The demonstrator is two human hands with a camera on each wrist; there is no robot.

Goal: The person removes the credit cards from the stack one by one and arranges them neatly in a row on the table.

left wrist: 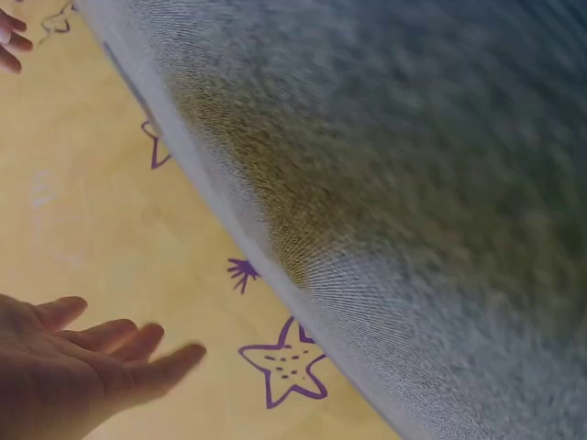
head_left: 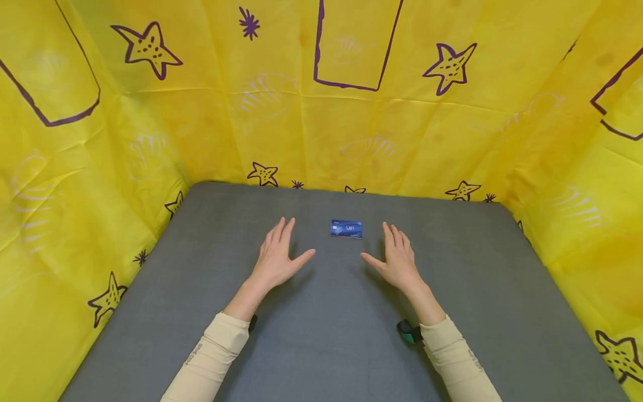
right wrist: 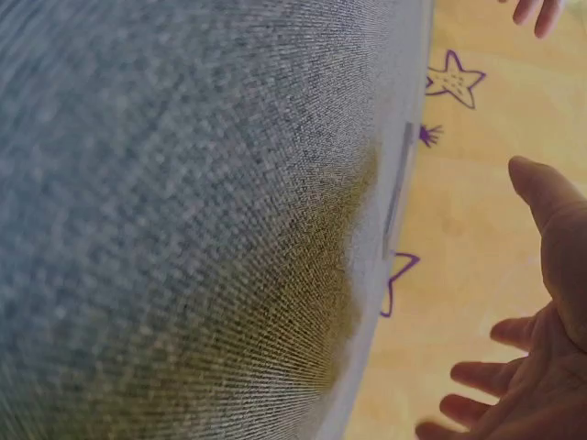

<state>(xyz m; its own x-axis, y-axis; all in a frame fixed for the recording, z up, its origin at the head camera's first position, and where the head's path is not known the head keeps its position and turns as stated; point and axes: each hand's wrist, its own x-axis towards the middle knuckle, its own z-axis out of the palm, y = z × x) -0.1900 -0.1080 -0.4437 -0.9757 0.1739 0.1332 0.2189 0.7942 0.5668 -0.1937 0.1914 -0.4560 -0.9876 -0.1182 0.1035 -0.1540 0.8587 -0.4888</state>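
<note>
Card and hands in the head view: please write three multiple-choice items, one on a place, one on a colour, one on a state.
1. Where is the card?
A. on the mat, between the hands and a little beyond them
B. under the left hand
C. on the cloth

2. What colour is the cloth round the mat?
A. green
B. yellow with purple stars
C. white

3. How are the left hand and the right hand?
A. both are fists
B. one pinches the card
C. both open, holding nothing

Answers: 1 A, the card lies alone on the grey mat; 2 B, the print shows plainly; 3 C, all fingers are straight and apart from the card.
</note>
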